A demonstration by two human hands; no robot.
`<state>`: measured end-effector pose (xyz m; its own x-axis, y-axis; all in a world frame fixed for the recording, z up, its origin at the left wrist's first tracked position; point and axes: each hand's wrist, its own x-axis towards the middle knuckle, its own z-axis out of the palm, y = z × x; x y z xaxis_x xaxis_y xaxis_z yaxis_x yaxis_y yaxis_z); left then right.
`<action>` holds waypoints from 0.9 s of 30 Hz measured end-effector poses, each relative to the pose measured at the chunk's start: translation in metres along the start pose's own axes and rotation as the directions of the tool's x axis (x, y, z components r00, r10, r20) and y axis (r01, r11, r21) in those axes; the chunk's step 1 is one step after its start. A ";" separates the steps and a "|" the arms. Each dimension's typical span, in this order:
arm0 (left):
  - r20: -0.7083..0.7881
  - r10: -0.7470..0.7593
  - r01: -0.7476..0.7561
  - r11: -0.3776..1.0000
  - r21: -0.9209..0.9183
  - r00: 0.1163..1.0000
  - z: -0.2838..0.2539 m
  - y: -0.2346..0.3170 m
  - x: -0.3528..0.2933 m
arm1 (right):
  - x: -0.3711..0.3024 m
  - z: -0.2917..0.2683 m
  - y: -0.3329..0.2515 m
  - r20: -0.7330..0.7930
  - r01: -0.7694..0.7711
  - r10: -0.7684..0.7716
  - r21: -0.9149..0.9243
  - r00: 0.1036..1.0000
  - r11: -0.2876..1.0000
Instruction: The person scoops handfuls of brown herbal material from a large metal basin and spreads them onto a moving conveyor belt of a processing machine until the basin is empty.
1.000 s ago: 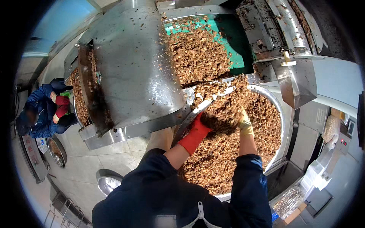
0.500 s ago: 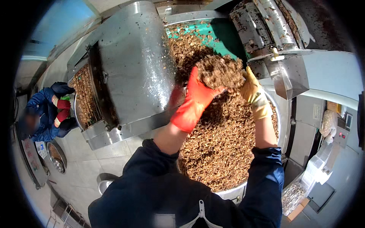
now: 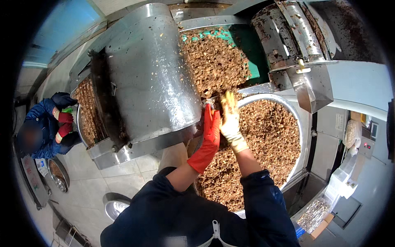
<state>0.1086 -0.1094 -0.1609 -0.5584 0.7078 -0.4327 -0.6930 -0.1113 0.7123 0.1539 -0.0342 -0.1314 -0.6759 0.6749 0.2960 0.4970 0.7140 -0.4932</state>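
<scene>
Pale tiled floor [image 3: 123,168] spread to the left of a metal machine, whose broad curved hood [image 3: 148,66] rose beside a green surface [image 3: 256,53]. On that surface lay a thick heap of brown pieces [image 3: 216,61], uneven and loosely piled, with bits of green showing at its far edge. Just below, nearer the wearer, stood a large round tub [image 3: 302,131], filled broadly with a brown mass [image 3: 267,140] of similar pieces.

Both gloved hands met near the corner between hood, heap and tub. The left hand [image 3: 210,133], in a red glove, had its fingers straight and close together, the grip flat rather than curled. Beside it the right hand [image 3: 231,121], in a yellow and whitish glove, reached over the tub's edge with fingers extended, its grip likewise unclosed. Whether any pieces lay beneath the palms could not be told.

To the right of the heap, a metal chute [image 3: 314,90] hung from a stained machine part. At far left, a co-worker [image 3: 41,127] in a blue jacket and red gloves sat near an oval tray [image 3: 59,176]. Closer in, a shiny bowl [image 3: 115,209] rested on the floor.
</scene>
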 end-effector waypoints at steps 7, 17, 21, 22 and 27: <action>0.205 0.092 -0.108 0.991 0.072 0.974 0.021 0.032 0.018 | 0.057 -0.005 0.038 0.263 0.129 -0.047 -0.308 0.964 0.943; 0.255 -0.286 0.232 0.947 0.221 0.924 -0.022 0.022 -0.064 | 0.030 -0.110 0.074 -0.179 -0.394 0.376 -0.078 0.909 0.916; 0.177 -0.534 0.464 0.826 0.321 0.827 -0.086 -0.019 -0.101 | -0.084 -0.208 0.136 -0.413 -0.707 0.623 -0.076 0.665 0.703; 0.121 -0.577 0.508 0.786 0.353 0.808 -0.093 -0.024 -0.106 | -0.119 -0.225 0.176 -0.403 -0.709 0.705 0.168 0.584 0.684; 0.174 -0.456 0.397 0.871 0.288 0.873 -0.102 -0.057 -0.105 | -0.186 -0.289 0.290 -0.001 -0.769 0.886 0.496 0.464 0.404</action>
<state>0.1607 -0.2489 -0.2126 -0.0924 0.7898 -0.6063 -0.6944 0.3853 0.6078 0.5813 0.1008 -0.0926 0.1266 0.9459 -0.2986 0.4504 -0.3230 -0.8324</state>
